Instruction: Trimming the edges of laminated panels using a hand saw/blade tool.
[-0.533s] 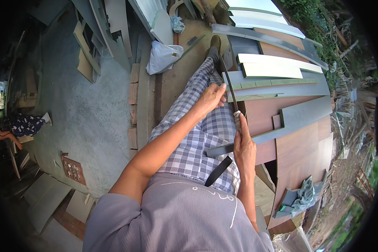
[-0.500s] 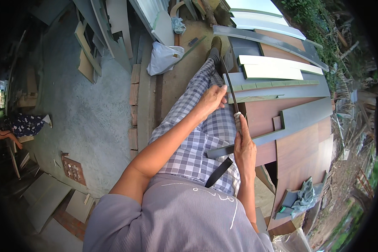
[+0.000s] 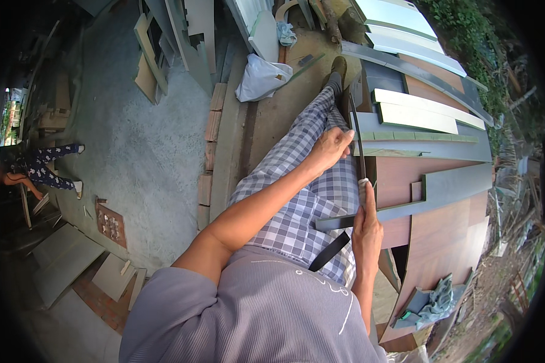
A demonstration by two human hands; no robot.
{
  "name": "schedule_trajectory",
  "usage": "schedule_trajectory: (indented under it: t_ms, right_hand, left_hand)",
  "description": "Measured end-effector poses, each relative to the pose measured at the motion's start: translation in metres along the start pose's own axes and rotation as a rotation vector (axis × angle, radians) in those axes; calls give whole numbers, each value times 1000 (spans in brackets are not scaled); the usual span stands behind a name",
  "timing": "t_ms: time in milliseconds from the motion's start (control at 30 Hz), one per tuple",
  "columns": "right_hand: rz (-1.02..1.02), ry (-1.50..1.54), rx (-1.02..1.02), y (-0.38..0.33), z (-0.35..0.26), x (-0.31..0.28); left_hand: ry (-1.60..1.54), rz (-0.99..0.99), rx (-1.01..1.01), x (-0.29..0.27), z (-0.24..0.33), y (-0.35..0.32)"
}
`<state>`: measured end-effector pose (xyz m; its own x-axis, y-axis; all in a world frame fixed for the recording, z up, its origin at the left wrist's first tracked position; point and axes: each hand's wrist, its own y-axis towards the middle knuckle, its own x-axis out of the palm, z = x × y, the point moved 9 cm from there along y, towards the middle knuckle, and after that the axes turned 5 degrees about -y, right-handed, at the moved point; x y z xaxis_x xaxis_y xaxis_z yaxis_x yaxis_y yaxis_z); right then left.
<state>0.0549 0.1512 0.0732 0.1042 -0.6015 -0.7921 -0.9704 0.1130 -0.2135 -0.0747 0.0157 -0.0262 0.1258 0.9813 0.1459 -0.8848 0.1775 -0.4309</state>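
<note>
Long hand tool [image 3: 360, 140], slim and dark-bladed, its pale-topped handle clasped in the right hand [image 3: 367, 230] | blade bare, narrow, seemingly slightly bowed, pointing away from the wearer's torso | midway along it, the left hand's [image 3: 332, 148] bent fingers sit close, contact unclear

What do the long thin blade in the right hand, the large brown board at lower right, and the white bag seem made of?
Blade: probably metal, dark finish; it is very slim and stiff-looking.
Brown board: wood or wood-look laminate, smooth; faint grain shows.
White bag: likely plastic, perhaps fabric; it creases and slumps softly.
</note>
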Motion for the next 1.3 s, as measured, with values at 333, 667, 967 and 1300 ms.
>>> schedule_trajectory:
  t_ms: [333,667,967,1300]
  right_hand:
    - [56,-36,-109,33,-22,4]
    - [50,-34,-127,24,-21,5]
    - [44,-55,-155,54,-26,7]
    - [-79,307,304,-1,-5,-23]
  left_hand:
    - [101,-56,120,6,4,-9]
    - [81,37,156,-5,3,-5]
    - [309,113,370,-5,25,-16]
    - [434,142,505,-3,24,-23]
